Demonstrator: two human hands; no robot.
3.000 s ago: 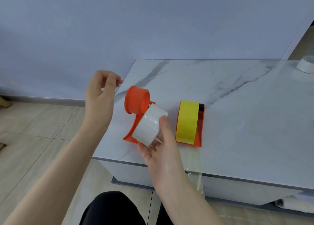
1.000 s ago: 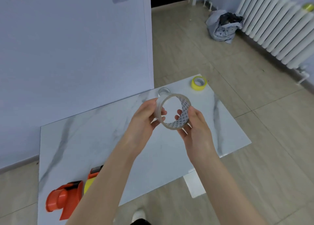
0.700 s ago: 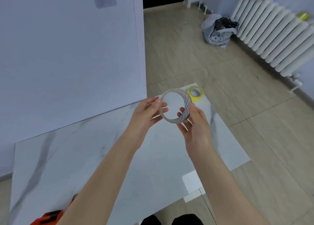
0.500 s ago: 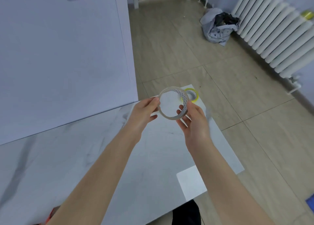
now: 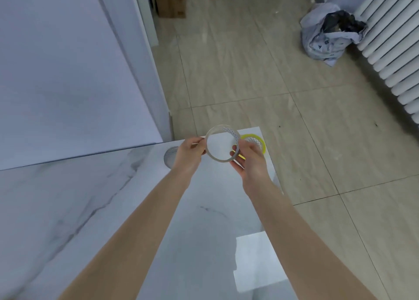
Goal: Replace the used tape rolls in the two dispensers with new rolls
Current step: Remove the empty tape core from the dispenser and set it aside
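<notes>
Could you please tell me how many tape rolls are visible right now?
3: a clear roll held above the table by both hands; a yellow roll lying near the table's far corner; a greyish roll partly hidden behind the left hand.

A lived-in room of a home or small office: beige floor tiles (image 5: 238, 73) fill the upper middle, a white column radiator (image 5: 394, 39) lines the upper right, a crumpled bag (image 5: 328, 41) slumps beside it, and a marble-look table (image 5: 68, 209) spans the lower left.
</notes>
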